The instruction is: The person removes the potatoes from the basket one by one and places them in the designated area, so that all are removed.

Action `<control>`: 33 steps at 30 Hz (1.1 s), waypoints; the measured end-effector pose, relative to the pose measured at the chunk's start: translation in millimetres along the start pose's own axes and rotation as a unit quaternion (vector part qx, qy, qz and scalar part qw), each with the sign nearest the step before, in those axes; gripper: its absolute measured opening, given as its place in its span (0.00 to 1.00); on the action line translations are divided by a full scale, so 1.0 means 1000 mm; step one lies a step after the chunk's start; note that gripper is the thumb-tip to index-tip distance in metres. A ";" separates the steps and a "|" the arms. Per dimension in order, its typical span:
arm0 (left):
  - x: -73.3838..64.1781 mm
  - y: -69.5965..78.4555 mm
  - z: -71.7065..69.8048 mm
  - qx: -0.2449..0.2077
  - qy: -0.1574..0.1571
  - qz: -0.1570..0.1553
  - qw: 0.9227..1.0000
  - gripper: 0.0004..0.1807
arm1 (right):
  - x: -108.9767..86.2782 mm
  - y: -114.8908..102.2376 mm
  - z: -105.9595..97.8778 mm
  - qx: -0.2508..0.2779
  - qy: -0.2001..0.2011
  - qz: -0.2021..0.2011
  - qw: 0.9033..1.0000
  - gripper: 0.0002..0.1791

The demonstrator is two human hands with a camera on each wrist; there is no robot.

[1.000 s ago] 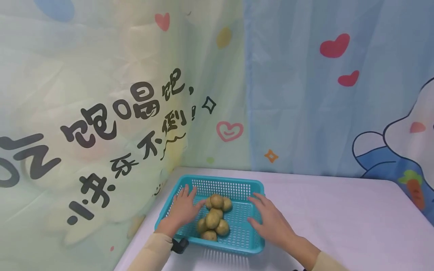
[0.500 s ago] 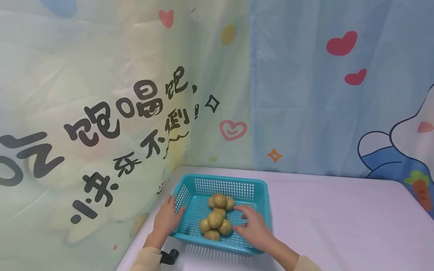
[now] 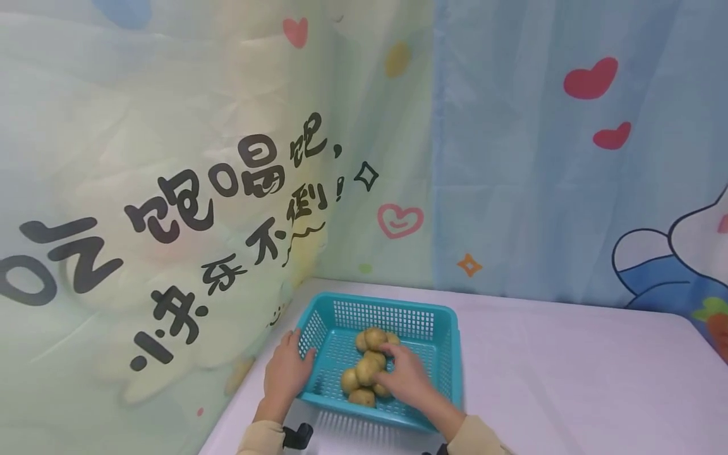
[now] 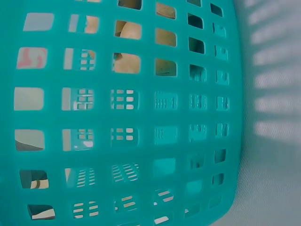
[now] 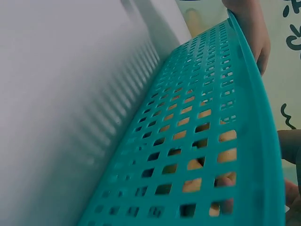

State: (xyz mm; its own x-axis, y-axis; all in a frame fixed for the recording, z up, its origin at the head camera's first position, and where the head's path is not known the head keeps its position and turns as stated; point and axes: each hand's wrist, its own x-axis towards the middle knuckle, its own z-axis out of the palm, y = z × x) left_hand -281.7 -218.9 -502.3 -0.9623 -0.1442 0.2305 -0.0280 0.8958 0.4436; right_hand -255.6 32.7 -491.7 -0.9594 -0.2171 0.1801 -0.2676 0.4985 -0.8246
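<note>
Held right hand [image 3: 405, 378] half-curled, thumb apart from fingers, over the right side of round yellow-brown potatoes [image 3: 366, 370] inside the teal perforated plastic basket [image 3: 387, 302]; could not tell if gripping any. Kept left hand [image 3: 287, 370], farther off, at basket's left rim, hold unclear.

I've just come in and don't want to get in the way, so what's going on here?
A person's left hand rests at the left rim of a teal basket, while the right hand reaches inside to some potatoes. Its thumb and fingers are right at the heap, but whether it grips one can't be told. The potatoes lie clustered in the basket, which stands on a pale table.
</note>
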 end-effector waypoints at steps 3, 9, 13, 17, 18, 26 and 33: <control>0.000 0.001 0.000 -0.003 0.001 -0.005 1.000 0.33 | 0.006 0.000 0.005 -0.010 0.006 -0.005 1.000 0.31; -0.004 0.002 0.004 -0.007 0.009 -0.009 1.000 0.32 | 0.008 0.008 0.015 -0.039 -0.014 0.001 0.999 0.29; -0.005 0.001 0.004 -0.006 0.012 -0.007 1.000 0.32 | 0.009 0.011 0.020 -0.043 -0.027 -0.003 0.999 0.28; -0.002 0.001 0.002 -0.005 0.018 -0.007 1.000 0.31 | 0.014 0.011 0.024 -0.040 -0.032 -0.031 0.998 0.29; -0.002 0.001 0.002 -0.006 0.017 -0.009 1.000 0.31 | 0.014 0.011 0.024 -0.038 -0.033 -0.037 0.998 0.29; 0.002 0.003 -0.001 -0.009 0.012 -0.012 1.000 0.32 | 0.017 0.009 0.025 -0.061 -0.043 -0.047 0.996 0.27; -0.002 0.002 -0.002 -0.014 0.009 -0.017 1.000 0.31 | 0.012 0.007 0.030 -0.084 -0.062 -0.067 0.992 0.28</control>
State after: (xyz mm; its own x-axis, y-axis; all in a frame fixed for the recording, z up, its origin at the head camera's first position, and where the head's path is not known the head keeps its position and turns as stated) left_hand -279.0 -217.7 -500.6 -0.9558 -0.1829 0.2301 -0.0534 0.8780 0.4757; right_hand -266.1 8.7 -511.1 -0.8985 -0.3871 0.2069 -0.4136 0.5890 -0.6942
